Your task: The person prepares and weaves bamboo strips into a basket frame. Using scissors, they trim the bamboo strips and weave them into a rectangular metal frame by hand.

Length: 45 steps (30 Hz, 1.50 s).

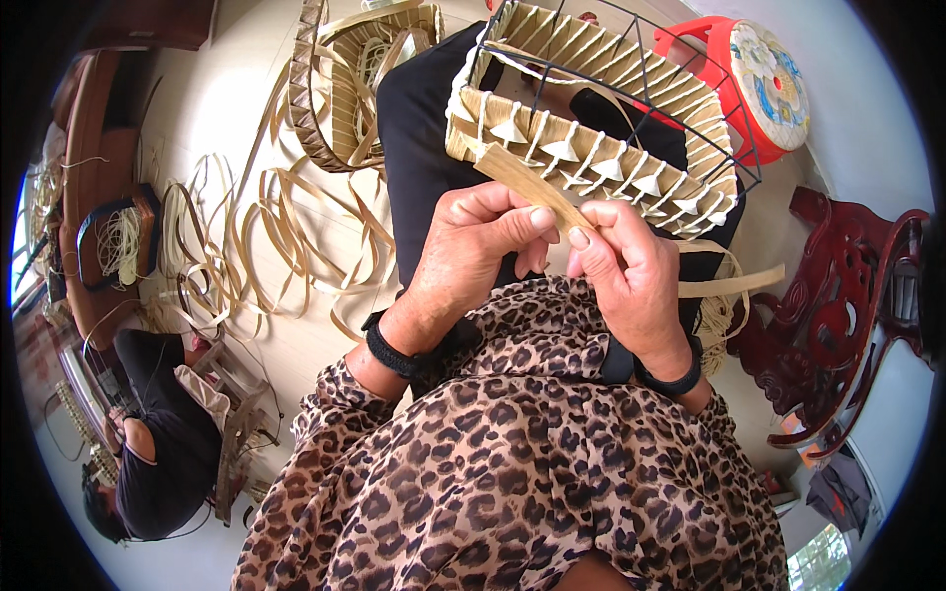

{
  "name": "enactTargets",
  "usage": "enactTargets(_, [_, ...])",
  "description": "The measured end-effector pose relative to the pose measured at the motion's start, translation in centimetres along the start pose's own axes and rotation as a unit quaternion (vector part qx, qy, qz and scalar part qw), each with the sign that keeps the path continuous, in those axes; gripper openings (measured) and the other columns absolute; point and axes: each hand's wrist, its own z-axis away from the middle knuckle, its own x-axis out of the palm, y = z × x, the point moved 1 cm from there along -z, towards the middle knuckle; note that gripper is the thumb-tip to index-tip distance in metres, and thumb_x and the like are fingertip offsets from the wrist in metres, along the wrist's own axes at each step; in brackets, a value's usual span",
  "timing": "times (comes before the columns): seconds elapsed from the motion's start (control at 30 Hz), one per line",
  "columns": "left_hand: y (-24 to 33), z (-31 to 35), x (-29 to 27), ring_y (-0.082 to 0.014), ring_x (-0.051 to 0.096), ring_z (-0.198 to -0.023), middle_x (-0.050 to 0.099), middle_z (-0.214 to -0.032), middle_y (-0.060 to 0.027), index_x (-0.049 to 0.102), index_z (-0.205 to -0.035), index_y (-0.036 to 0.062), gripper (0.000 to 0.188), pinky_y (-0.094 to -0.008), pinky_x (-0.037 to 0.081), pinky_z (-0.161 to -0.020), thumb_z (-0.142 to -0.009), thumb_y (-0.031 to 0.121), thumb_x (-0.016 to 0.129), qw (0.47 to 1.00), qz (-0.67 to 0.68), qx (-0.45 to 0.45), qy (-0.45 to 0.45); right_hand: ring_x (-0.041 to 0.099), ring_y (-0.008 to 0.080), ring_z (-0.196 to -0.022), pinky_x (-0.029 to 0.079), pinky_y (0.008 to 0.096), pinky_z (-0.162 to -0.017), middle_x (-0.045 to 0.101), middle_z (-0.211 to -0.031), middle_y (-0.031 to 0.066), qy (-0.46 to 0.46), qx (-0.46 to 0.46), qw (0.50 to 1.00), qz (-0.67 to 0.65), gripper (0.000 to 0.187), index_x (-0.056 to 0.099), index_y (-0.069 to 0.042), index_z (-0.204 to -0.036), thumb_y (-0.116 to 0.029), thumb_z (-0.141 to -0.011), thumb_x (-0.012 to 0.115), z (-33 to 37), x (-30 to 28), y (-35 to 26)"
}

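Observation:
A flat tan weaving strip [532,183] runs between my two hands, its wide end pointing up and left toward the basket. My left hand [483,231] pinches it between thumb and fingers. Close beside it, my right hand [628,266] grips the same strip, and a tan length sticks out to the right behind that hand. Just beyond my hands a partly woven basket [591,148] rests tilted on my lap. Its black wire frame [645,54] shows bare along the far side, while white cord and white triangular shapes wrap the tan near wall.
Loose tan strips [286,236] lie in coils on the floor at left. A second woven basket [320,108] holds more strips. At upper right stands a red stool [729,79]; a dark carved wooden chair [838,305] is at right. Another person [168,453] sits at lower left.

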Motion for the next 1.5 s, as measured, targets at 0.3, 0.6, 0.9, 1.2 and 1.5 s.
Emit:
enactTargets(0.3, [0.2,0.3,0.4,-0.0114,0.054,-0.052,0.059,-0.068,-0.008,0.057,-0.081,-0.0008,0.013,-0.0207,0.043,-0.044,-0.083,0.011,0.053,0.998,0.053,0.006,-0.021,0.06,0.022,-0.068,0.047,0.0298,-0.059,0.062,-0.078,0.0103,0.087,-0.173,0.98,0.053,0.025,0.056,-0.003,-0.101,-0.002,-0.076,0.055,0.0,0.4,0.6])
enactTargets(0.6, [0.0,0.2,0.6,-0.0151,0.056,-0.053,0.06,-0.073,-0.0123,0.055,-0.084,-0.0017,0.014,-0.0228,0.046,-0.043,-0.083,0.011,0.051,0.991,0.126,-0.008,-0.046,0.061,0.021,-0.068,0.047,0.029,-0.062,0.062,-0.077,0.0099,0.092,-0.201,0.972,0.08,0.026,0.058,-0.004,-0.102,-0.001,-0.077,0.054,0.0,0.3,0.6])
enactTargets(0.9, [-0.2,0.0,0.8,-0.0144,0.056,-0.052,0.06,-0.071,-0.0123,0.054,-0.079,-0.0011,0.014,-0.0222,0.045,-0.042,-0.084,0.012,0.051,0.994,0.109,-0.009,-0.02,0.06,0.0112,-0.063,0.047,0.0221,-0.055,0.062,-0.071,0.0084,0.06,-0.095,0.993,-0.046,0.024,0.054,-0.002,-0.105,-0.003,-0.081,0.052,0.0,0.4,0.8])
enactTargets(1.2, [-0.2,0.0,0.8,-0.0125,0.055,-0.051,0.059,-0.068,-0.011,0.054,-0.079,-0.0007,0.014,-0.021,0.044,-0.042,-0.084,0.012,0.051,0.998,0.063,0.009,-0.02,0.059,0.0085,-0.058,0.045,0.0198,-0.05,0.061,-0.064,0.0066,0.019,0.004,0.998,-0.052,0.009,0.048,0.0,-0.079,-0.007,-0.082,0.052,-0.3,-0.2,0.9])
enactTargets(1.5, [0.1,0.0,0.6,-0.0136,0.053,-0.047,0.058,-0.066,-0.0104,0.055,-0.079,-0.0003,0.014,-0.0213,0.042,-0.04,-0.084,0.012,0.051,0.996,0.086,0.009,0.023,0.057,0.0132,-0.053,0.043,0.0222,-0.048,0.057,-0.06,0.0065,0.059,-0.067,0.995,0.038,0.009,0.049,-0.002,-0.077,-0.006,-0.078,0.057,-0.2,-0.1,1.1])
